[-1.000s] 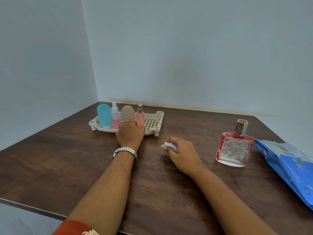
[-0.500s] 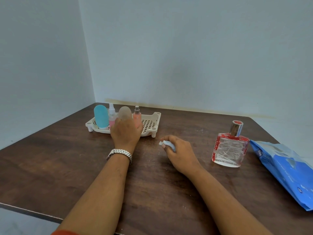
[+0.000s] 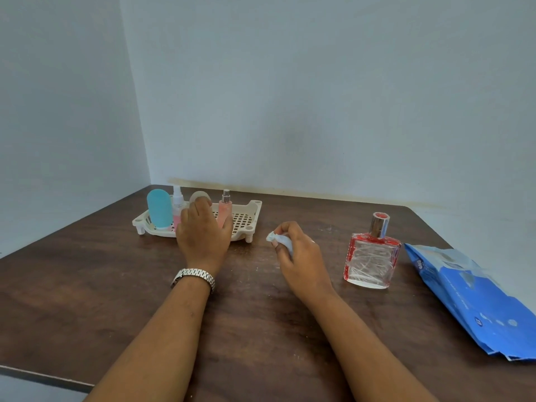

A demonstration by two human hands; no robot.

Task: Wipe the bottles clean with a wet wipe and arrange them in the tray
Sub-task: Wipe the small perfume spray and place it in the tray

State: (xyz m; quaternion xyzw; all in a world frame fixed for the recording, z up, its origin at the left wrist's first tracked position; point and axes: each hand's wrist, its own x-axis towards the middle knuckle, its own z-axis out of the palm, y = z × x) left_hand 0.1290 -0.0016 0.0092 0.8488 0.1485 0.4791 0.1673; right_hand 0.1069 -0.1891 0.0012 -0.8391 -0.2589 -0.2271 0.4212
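Observation:
A cream perforated tray (image 3: 249, 220) stands at the far left of the table. In it stand a blue bottle (image 3: 159, 208), a small pink spray bottle (image 3: 177, 203), a beige bottle (image 3: 198, 196) and a slim pink spray bottle (image 3: 225, 210). My left hand (image 3: 203, 230) reaches into the tray, thumb and fingers around the beige bottle, hiding its lower part. My right hand (image 3: 300, 258) rests on the table to the right of the tray, closed on a crumpled wet wipe (image 3: 278, 239). A red-edged glass perfume bottle (image 3: 371, 262) stands upright further right, outside the tray.
A blue wipes packet (image 3: 475, 297) lies at the table's right edge. The dark wooden table (image 3: 87, 285) sits in a corner, with walls behind and to the left. The tray's right half holds no bottles.
My left hand's fingers have slid higher up the beige bottle in the tray. My right hand has lifted slightly with the wipe. The bottles stand where they were.

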